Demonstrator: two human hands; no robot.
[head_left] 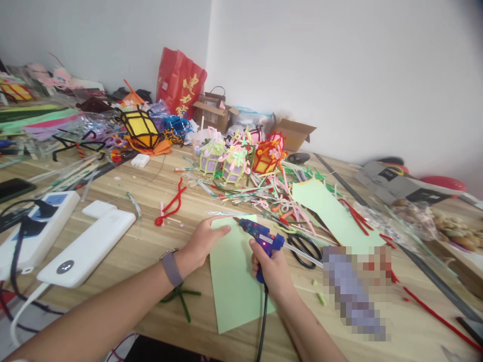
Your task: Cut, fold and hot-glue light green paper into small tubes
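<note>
My right hand [273,266] is wrapped around the handle of a blue hot glue gun [264,239], which shows a small lit red light. A clear glue stick [302,251] juts from its back, and its nozzle points left over the top edge of a light green sheet of paper [237,291]. At that sheet's upper left, my left hand [206,241] grips the edge, thumb on top and the other fingers mostly hidden. Beside the left wrist lies a dark green pipe-cleaner piece [183,296]. Black-handled scissors [305,251] rest right of the glue gun.
A white power bank [90,246] and power strip [37,226] lie left. Pipe-cleaner lanterns [236,163] stand behind scattered pipe cleaners and strips. Another green sheet [335,216] lies right, near a blurred-out patch [350,291]. A red bag [179,83] and cardboard box [213,113] stand along the wall.
</note>
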